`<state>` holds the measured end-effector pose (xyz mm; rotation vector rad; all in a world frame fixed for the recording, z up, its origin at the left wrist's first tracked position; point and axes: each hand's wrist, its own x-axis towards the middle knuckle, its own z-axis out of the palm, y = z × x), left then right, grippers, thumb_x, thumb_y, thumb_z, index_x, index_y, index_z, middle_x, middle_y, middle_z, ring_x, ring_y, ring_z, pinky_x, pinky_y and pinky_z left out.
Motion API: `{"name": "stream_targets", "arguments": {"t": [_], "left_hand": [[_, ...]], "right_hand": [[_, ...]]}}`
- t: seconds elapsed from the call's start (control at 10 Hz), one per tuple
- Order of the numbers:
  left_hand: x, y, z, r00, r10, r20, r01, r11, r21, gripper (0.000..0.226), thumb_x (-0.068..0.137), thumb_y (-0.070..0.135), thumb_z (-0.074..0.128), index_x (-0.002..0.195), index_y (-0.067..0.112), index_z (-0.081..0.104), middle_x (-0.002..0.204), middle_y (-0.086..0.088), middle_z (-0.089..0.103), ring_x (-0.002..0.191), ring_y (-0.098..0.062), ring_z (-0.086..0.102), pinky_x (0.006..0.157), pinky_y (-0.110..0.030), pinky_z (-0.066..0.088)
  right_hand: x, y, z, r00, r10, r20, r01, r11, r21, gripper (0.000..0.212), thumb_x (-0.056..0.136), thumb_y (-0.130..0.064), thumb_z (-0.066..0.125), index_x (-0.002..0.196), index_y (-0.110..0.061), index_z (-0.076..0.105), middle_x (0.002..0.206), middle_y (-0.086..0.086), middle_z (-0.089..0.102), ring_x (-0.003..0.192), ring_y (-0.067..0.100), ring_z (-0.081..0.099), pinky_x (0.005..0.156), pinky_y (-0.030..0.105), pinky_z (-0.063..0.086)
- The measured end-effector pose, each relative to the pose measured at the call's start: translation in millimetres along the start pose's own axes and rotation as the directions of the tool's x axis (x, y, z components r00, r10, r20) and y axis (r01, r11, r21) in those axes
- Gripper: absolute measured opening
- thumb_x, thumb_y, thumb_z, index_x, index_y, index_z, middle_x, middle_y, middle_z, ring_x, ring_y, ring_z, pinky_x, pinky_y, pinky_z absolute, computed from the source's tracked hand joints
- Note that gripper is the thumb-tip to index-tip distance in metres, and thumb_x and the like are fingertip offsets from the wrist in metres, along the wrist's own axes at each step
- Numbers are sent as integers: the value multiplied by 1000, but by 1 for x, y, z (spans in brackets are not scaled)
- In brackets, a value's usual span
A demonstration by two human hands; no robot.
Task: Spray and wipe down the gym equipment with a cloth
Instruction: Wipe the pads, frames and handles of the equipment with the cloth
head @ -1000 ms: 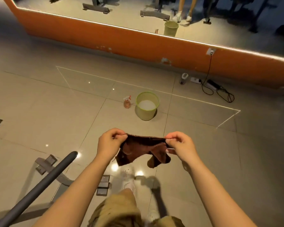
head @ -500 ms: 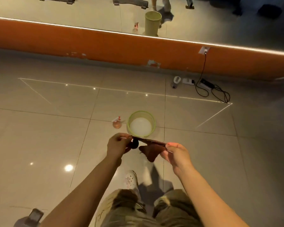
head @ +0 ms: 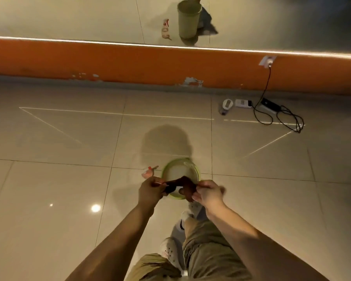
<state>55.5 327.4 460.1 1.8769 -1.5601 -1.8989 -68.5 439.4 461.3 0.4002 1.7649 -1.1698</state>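
Note:
A dark brown cloth hangs stretched between both hands over the open top of a green bucket standing on the tiled floor. My left hand pinches the cloth's left end and my right hand pinches its right end. A small spray bottle with a red trigger stands on the floor just left of the bucket, partly hidden behind my left hand. No gym equipment shows in this view.
An orange wall base with a mirror above it runs across the far side. A power strip, adapter and black cable lie on the floor at the right, plugged into a wall socket. My legs and shoes are below my hands.
I have walked up to the bucket, which now sits directly under my hands. The cloth has gone from spread wide to bunched between closer hands. The bench frame has left the view.

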Motion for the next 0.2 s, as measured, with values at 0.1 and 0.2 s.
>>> {"name": "stream_targets", "arguments": {"t": [0.1, 0.2], "left_hand": [[38, 4, 4, 996, -83, -10, 84, 994, 68, 10, 87, -3, 62, 89, 6, 65, 90, -15, 68, 79, -26, 61, 67, -31, 49], [59, 18, 10, 990, -108, 91, 99, 991, 89, 7, 89, 5, 63, 94, 10, 65, 91, -11, 68, 81, -23, 61, 69, -29, 46]], "right_hand": [[40, -10, 8, 998, 33, 48, -26, 992, -126, 22, 95, 8, 42, 95, -5, 59, 91, 14, 59, 69, 14, 52, 60, 21, 45], [73, -19, 4, 993, 87, 81, -63, 963, -261, 22, 98, -2, 42, 101, -11, 62, 101, 10, 56, 85, 17, 52, 77, 28, 46]]}}
